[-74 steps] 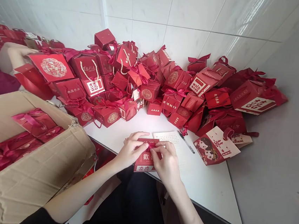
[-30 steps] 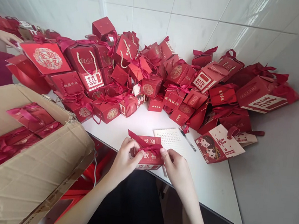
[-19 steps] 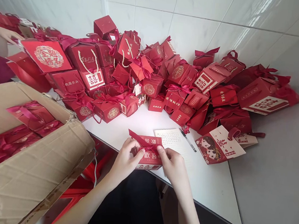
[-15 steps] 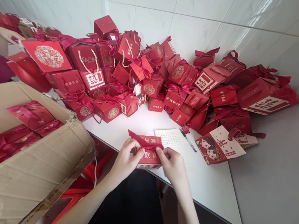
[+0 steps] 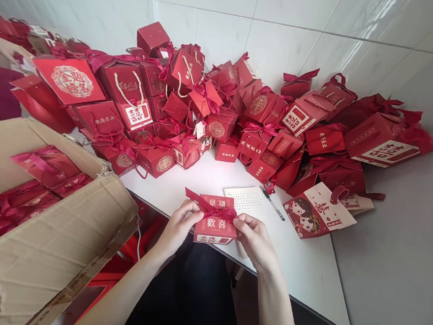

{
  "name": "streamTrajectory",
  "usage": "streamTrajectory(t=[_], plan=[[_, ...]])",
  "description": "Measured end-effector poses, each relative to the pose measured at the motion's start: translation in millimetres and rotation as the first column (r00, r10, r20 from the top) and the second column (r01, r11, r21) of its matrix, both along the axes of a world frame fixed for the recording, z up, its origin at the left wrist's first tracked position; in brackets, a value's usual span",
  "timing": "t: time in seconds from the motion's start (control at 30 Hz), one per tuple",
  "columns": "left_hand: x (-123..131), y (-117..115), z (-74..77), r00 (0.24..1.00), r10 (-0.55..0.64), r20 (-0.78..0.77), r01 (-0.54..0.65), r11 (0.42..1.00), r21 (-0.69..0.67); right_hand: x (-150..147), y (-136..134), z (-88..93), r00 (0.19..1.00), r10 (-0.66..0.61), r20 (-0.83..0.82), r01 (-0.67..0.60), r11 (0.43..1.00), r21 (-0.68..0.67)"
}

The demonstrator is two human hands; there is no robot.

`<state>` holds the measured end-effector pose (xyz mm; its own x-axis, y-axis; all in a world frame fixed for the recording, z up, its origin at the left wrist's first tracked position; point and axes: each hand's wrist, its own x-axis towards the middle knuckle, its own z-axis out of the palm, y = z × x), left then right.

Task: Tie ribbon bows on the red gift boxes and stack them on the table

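A small red gift box [image 5: 216, 227] with white lettering stands at the front edge of the white table, right before me. Across its top runs a dark red ribbon [image 5: 219, 212] with a knot or bow in the middle and a tail pointing up to the left. My left hand [image 5: 182, 226] pinches the ribbon at the box's left side, thumb against the curled fingers. On the other side, my right hand [image 5: 255, 239] pinches the ribbon's right part between thumb and forefinger. The fingers' undersides are hidden.
A pile of red gift boxes [image 5: 216, 124] lines the tiled wall. A notebook [image 5: 245, 198] and a pen [image 5: 273, 203] lie behind my right hand. At left stands a cardboard carton [image 5: 66, 209] holding ribboned boxes. Another person's hand [image 5: 10, 52] shows at far left.
My hands have drawn apart from the knot towards the box's sides, so more of the ribbon and lettering shows. The other person's hand has shifted slightly.
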<state>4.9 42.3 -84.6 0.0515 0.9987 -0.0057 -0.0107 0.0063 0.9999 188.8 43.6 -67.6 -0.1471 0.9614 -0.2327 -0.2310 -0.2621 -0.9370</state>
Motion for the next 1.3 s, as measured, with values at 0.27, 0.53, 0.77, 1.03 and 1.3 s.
streamTrajectory(t=[0.27,0.53,0.77,1.03,1.3], plan=[[0,-3,13.7,0.990,0.005,-0.139,-0.001,1.000,0.031,5,-5,-3.4,0.986,-0.033,0.165,0.023,0.998,0.061],[-1,-3,17.8,0.972,-0.005,-0.235,-0.007,0.999,-0.049,-4,-4,8.0,0.864,-0.106,0.492,0.011,0.981,0.192],[-5,0,4.5,0.999,-0.039,-0.017,0.039,0.999,-0.009,1,-1,-3.9,0.992,0.056,0.117,-0.069,0.991,0.111],[-7,2,6.6,0.992,-0.124,-0.032,0.124,0.992,-0.019,3,-4,-8.9,0.994,0.021,0.108,-0.036,0.990,0.139],[1,1,13.0,0.970,0.026,-0.243,-0.032,0.999,-0.019,1,-12,-1.6,0.961,0.026,0.274,-0.066,0.989,0.136]])
